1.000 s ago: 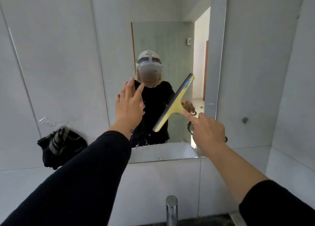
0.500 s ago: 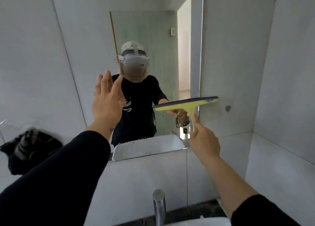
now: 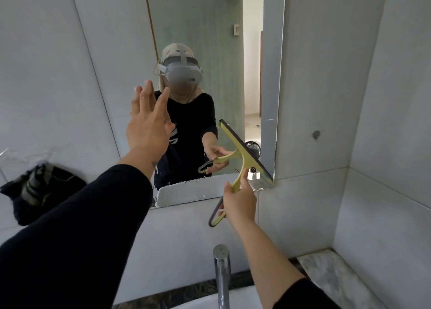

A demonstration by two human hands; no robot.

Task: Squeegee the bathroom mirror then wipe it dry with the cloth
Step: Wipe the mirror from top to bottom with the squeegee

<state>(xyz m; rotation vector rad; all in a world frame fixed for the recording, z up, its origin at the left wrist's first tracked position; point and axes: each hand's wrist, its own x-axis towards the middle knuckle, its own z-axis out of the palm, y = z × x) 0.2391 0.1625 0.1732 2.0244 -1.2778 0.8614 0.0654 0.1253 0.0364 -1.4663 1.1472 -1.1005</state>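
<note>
At the far left, a dark bundle of cloth (image 3: 39,192) hangs against the pale tiled wall (image 3: 46,75), well apart from both hands. To its right the left arm, in a black sleeve (image 3: 77,234), reaches up toward the mirror (image 3: 198,29); the left hand (image 3: 148,124) is held flat with its fingers straight and spread slightly apart, gripping nothing, its palm facing the glass. Whether the palm touches the mirror cannot be told. The mirror stands in the middle of the wall, its lower edge just above a white basin reflected in it. Below, near the bottom of the view, a chrome tap (image 3: 221,271) rises upright. Further right, the right hand (image 3: 240,201) is closed around the yellow-green handle of the squeegee (image 3: 242,157). The squeegee's dark blade runs diagonally, upper end to the left and lower end to the right, lying against the lower right part of the mirror, its lower tip near the mirror's bottom right corner. On the right wall a small round grey fitting (image 3: 316,134) sits beside the mirror.
</note>
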